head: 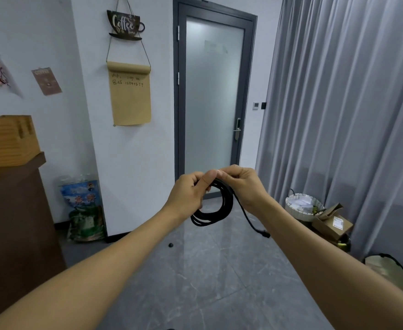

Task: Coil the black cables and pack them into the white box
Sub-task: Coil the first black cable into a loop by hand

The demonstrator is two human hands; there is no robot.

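A black cable (pixel 222 210) hangs in several loops in front of me, held up at arm's length above the floor. My left hand (pixel 188 194) grips the top of the coil, thumb pressed over the strands. My right hand (pixel 243 184) pinches the cable right beside it, fingers curled over the top. A loose tail runs down from my right hand and ends in a black plug (pixel 264 234) hanging free. No white box is in view.
A frosted glass door (pixel 213 96) stands ahead, grey curtains (pixel 338 115) to the right. A white wicker basket (pixel 303 207) and a cardboard box (pixel 332 225) sit by the curtain. A brown counter (pixel 12 222) is at left, a printed bag (pixel 85 210) against the wall, a small black object (pixel 171 245) on the floor.
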